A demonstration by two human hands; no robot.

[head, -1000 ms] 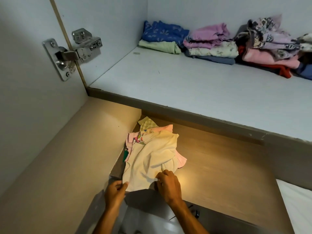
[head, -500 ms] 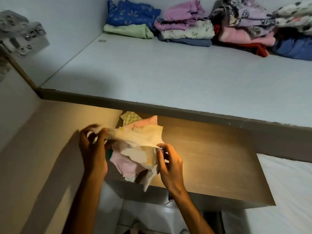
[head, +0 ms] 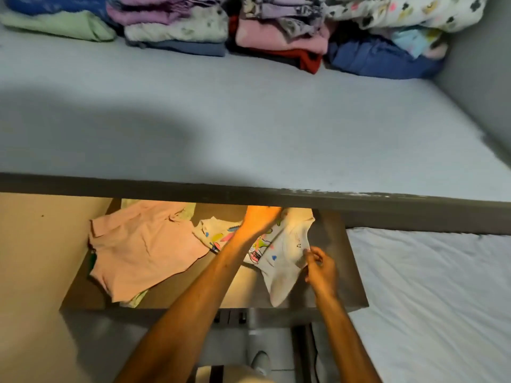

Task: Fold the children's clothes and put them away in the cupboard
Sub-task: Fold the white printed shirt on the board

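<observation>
A white printed child's shirt [head: 282,250] lies spread on the wooden table top [head: 331,272] below the cupboard shelf. My left hand [head: 258,219] rests on its upper part, partly under the shelf edge, fingers hidden. My right hand [head: 320,269] pinches the shirt's right edge. A pink shirt [head: 141,244] lies flat to the left on a green garment [head: 138,297]. Folded clothes [head: 177,26] are stacked at the back of the cupboard shelf [head: 249,120].
The shelf's dark front edge [head: 249,193] overhangs the table. A cupboard side wall [head: 478,87] stands at the right. A white sheeted bed [head: 431,299] lies to the right, a beige panel [head: 33,258] to the left. My foot [head: 260,362] shows on the floor below.
The bundle I held has come apart: the pink shirt now lies flat at the left, and the white printed shirt is spread at the right. Both hands moved right. The camera moved closer and right.
</observation>
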